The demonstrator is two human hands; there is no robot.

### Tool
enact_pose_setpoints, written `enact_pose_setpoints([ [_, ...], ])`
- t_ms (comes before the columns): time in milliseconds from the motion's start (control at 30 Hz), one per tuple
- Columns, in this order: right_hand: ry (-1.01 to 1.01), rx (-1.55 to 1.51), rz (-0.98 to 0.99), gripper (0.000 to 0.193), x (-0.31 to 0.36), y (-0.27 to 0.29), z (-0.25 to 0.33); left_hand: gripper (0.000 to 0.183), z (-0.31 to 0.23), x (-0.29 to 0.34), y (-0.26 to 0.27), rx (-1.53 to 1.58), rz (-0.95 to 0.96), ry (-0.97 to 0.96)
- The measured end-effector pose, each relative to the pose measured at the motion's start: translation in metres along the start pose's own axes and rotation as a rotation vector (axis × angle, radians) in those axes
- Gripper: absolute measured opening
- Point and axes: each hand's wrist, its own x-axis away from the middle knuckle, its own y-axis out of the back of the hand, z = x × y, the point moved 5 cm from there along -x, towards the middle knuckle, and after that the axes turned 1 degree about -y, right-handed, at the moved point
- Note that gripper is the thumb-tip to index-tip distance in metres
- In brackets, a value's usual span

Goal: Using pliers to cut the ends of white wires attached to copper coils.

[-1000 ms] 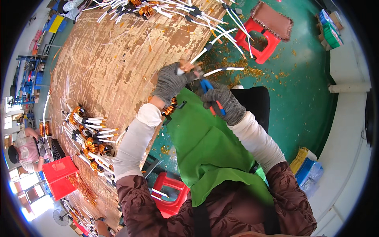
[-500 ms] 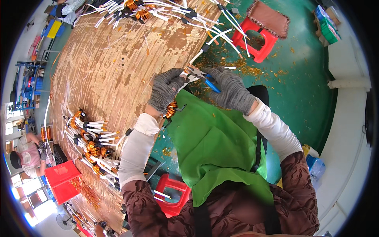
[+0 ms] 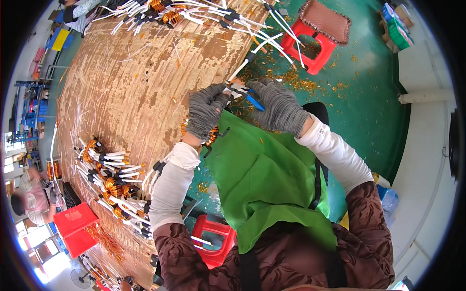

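Observation:
My left hand, in a grey knit glove, is closed around a copper-wound coil with white-sleeved leads. Its windings show on both sides of the wrist; the rest lies hidden under the glove. In my right hand, gloved the same way, are blue-handled pliers. The jaws meet the leads at my left fingertips, above the table's edge and my green apron. Whether the jaws are closed on a lead is too small to tell.
Several coils with white leads lie on the worn wooden table at the left, more at its far end. A red stool with a brown cushion stands far right, another stool below the table edge. Copper scraps litter the green floor.
My left hand has turned slightly, and windings now show on the far side of its wrist too. The pliers remain at the leads. The whole view has shifted a little.

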Motion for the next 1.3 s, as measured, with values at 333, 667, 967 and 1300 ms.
enact_pose_setpoints([
  [333,0.059,0.306,-0.37,0.049,0.001,-0.026,0.009,0.02,0.004,0.002,-0.002,0.093,-0.069,-0.044],
  [667,-0.107,-1.262,0.36,0.014,0.003,-0.037,-0.019,0.025,0.001,-0.005,0.0,-0.059,0.009,-0.093],
  [967,-0.105,-1.219,0.116,0.018,0.009,-0.039,-0.018,0.041,-0.016,-0.012,-0.007,-0.449,0.007,-0.047],
  [1300,-0.335,-1.688,-0.65,0.014,0.013,-0.034,-0.097,0.044,-0.018,-0.015,0.001,-0.291,-0.057,-0.079],
])
